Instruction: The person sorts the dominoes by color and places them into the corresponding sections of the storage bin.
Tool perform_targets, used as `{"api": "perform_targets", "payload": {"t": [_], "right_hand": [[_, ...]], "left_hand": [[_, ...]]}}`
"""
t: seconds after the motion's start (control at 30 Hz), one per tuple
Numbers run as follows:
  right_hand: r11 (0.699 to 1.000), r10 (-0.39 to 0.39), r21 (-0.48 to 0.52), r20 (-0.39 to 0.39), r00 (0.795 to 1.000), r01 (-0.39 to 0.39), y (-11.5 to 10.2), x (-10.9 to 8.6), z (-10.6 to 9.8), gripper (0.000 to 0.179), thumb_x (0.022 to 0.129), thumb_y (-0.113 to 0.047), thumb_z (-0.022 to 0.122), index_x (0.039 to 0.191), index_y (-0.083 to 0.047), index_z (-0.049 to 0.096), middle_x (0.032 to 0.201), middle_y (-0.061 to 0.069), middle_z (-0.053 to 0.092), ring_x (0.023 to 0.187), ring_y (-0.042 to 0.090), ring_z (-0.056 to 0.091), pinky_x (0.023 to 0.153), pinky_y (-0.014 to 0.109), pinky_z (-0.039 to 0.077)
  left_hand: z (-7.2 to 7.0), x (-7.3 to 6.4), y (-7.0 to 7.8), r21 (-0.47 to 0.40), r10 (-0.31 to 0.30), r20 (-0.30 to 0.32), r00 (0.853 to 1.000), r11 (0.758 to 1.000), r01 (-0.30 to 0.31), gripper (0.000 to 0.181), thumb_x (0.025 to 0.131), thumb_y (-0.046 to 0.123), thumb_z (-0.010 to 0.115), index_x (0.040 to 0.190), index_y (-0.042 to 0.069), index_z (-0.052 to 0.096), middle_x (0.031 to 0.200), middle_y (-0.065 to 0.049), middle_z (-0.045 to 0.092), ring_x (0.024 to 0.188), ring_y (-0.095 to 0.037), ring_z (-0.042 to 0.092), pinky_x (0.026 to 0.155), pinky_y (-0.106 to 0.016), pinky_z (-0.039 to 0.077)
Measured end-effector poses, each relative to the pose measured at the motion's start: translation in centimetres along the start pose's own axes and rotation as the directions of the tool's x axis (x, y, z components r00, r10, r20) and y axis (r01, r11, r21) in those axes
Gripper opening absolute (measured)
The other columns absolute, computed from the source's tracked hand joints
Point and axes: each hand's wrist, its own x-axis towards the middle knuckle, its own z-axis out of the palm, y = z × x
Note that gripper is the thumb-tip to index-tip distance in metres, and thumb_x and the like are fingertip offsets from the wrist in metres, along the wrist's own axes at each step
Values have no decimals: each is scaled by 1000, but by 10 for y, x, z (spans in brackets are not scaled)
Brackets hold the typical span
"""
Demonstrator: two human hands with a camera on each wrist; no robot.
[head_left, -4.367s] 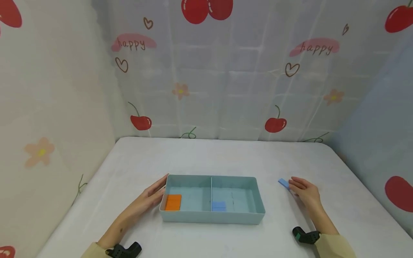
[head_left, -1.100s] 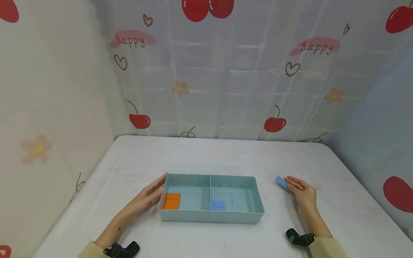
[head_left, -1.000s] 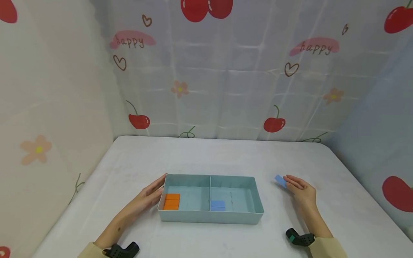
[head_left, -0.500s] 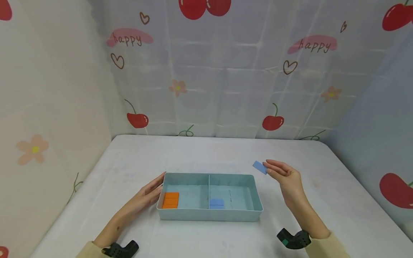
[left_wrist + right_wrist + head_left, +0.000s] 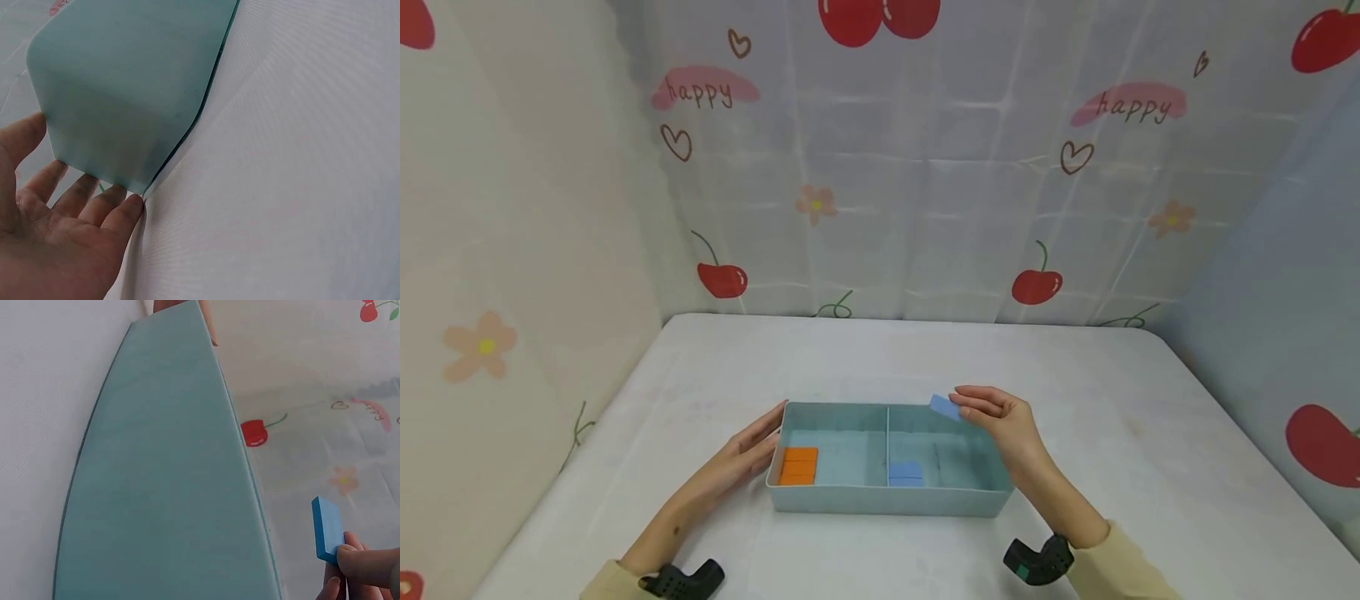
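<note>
A pale teal box [image 5: 892,502] with two compartments stands on the white table. My left hand [image 5: 741,457] rests against its left end, fingertips and thumb touching the end wall [image 5: 119,125] in the left wrist view. Between thumb and fingers, my right hand [image 5: 1006,423] pinches a flat blue rectangular block [image 5: 943,407], held over the back rim of the right compartment. The right wrist view shows the block [image 5: 327,528] tilted, above the box's side. Orange blocks [image 5: 798,467] lie in the front left corner of the left compartment; blue blocks [image 5: 905,475] lie beside the divider in the right one.
A thin divider [image 5: 888,442] splits the box. White cloth covers the table [image 5: 820,358], and printed curtains [image 5: 917,167] hang behind and at both sides. A black wrist device [image 5: 1040,560] sits on the right wrist, another [image 5: 683,582] on the left.
My right hand has lifted the blue block off the table at the right and carried it left to the box's back rim. My left hand stays at the box's left end.
</note>
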Motion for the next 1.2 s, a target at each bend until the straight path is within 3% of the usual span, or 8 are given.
{"api": "perform_targets", "payload": {"t": [0.27, 0.5, 0.83, 1.2], "right_hand": [[998, 63, -7, 34, 997, -62, 12, 7, 17, 28, 88, -2, 64, 115, 4, 62, 102, 11, 68, 106, 23, 59, 105, 55, 21], [996, 81, -33, 105, 991, -78, 24, 13, 26, 26, 87, 1, 64, 112, 5, 63, 100, 12, 68, 103, 23, 60, 101, 50, 32], [991, 107, -93, 155, 982, -93, 28, 19, 30, 24, 86, 3, 63, 110, 6, 65, 97, 12, 69, 100, 23, 62, 101, 52, 32], [976, 115, -210, 251, 961, -61, 32, 22, 37, 21, 84, 12, 60, 105, 13, 64, 92, 18, 68, 95, 26, 64, 86, 36, 49]], "left_hand": [[2, -1, -3, -17, -25, -16, 1000, 1000, 25, 57, 101, 23, 45, 151, 20, 18, 154, -4, 12, 138, -24, 15, 108, -41, 22], [2, -1, -2, -15, -24, -13, 1000, 1000, 24, 56, 101, 23, 45, 151, 20, 19, 154, -3, 13, 138, -23, 16, 107, -40, 24], [-2, -1, 2, -17, -24, 1, 1000, 1000, 24, 55, 101, 25, 44, 151, 23, 20, 154, -1, 12, 138, -23, 15, 107, -42, 23], [1, 0, 1, -4, -43, -21, 999, 999, 43, 56, 100, 25, 46, 150, 22, 20, 154, -2, 14, 138, -23, 17, 107, -42, 24]]}}
